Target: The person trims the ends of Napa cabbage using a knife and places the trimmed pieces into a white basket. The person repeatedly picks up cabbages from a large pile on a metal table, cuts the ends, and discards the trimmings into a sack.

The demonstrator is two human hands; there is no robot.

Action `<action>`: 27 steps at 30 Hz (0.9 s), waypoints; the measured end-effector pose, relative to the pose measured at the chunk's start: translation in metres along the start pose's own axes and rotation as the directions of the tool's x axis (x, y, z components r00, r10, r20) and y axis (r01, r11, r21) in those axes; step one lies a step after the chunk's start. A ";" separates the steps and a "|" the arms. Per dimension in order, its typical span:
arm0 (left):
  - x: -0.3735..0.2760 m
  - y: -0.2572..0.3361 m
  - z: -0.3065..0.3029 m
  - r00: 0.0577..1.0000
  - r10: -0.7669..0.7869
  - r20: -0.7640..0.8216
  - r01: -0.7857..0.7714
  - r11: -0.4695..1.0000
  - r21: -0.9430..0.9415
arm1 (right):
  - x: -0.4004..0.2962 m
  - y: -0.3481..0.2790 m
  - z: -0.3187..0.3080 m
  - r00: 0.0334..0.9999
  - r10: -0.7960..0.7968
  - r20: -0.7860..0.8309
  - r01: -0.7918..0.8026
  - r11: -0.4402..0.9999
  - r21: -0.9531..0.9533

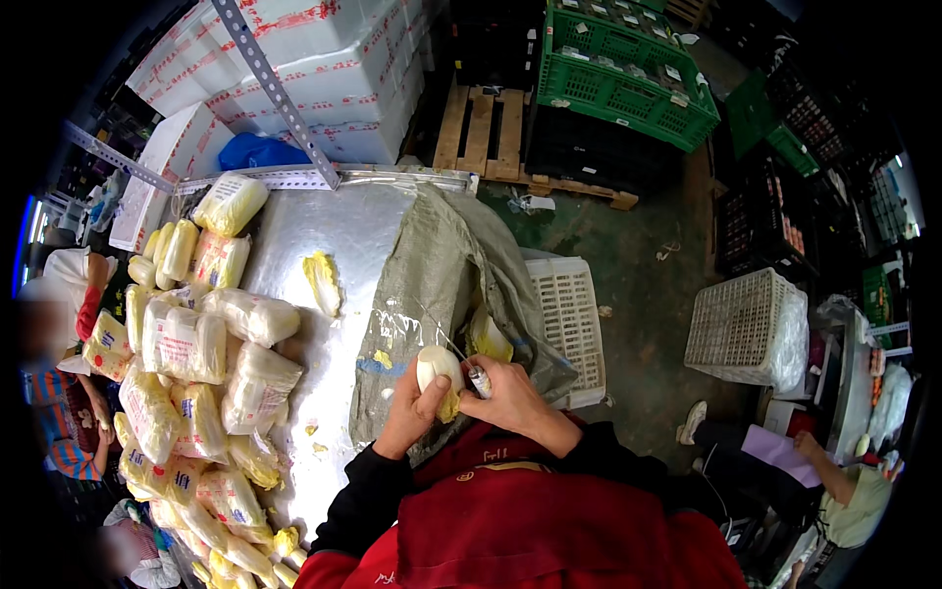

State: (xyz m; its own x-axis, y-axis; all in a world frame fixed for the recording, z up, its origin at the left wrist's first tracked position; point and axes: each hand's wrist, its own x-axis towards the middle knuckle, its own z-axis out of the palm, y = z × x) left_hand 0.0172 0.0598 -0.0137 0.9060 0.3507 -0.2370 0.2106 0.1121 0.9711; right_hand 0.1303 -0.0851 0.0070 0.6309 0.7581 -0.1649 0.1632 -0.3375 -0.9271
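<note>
My left hand (413, 408) is closed around a small napa cabbage (439, 370), its pale base turned up and away from me. In my right hand (508, 397) is a knife (480, 381) with a taped-looking handle; its thin blade points up and left past the cabbage. The fingers of that hand also touch the cabbage's yellow leaf edge. Both hands are over a grey-green woven plastic sack (434, 272) lying on the metal table (353, 221). Another yellow cabbage (489, 337) shows in the sack's opening. A loose cabbage leaf (321, 283) lies on the metal.
Bagged napa cabbages (184, 342) are piled on the left of the table. A white plastic crate (570, 324) stands on the floor beyond the sack. Foam boxes (331, 81), a wooden pallet (489, 132) and a green crate (625, 81) are farther off. Other people are at both sides.
</note>
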 end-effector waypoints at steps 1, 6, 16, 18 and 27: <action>0.001 0.001 -0.002 1.000 0.010 0.009 -0.010 0.999 0.047 | -0.001 0.000 0.001 1.000 0.001 -0.005 -0.001 1.000 -0.007; 0.001 0.001 -0.005 1.000 -0.007 0.019 0.005 0.994 0.106 | -0.002 -0.005 0.003 0.999 0.031 -0.006 -0.031 1.000 0.001; -0.004 0.025 -0.031 0.984 -0.075 0.161 0.043 0.980 0.193 | -0.006 -0.002 -0.008 0.999 0.010 0.050 -0.010 1.000 0.004; -0.006 0.032 -0.035 0.987 -0.070 0.146 0.001 0.903 0.429 | -0.006 0.002 -0.021 0.999 -0.003 0.053 0.006 0.999 -0.046; 0.006 0.014 -0.021 0.995 -0.085 -0.045 0.079 0.988 -0.129 | -0.002 0.030 -0.021 0.992 -0.057 -0.112 0.039 0.988 -0.152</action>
State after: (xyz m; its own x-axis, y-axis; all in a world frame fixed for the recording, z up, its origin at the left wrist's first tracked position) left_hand 0.0182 0.0827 -0.0021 0.8673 0.3813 -0.3199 0.2321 0.2587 0.9377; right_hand 0.1493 -0.1085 -0.0135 0.7015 0.7089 -0.0735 0.3010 -0.3881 -0.8711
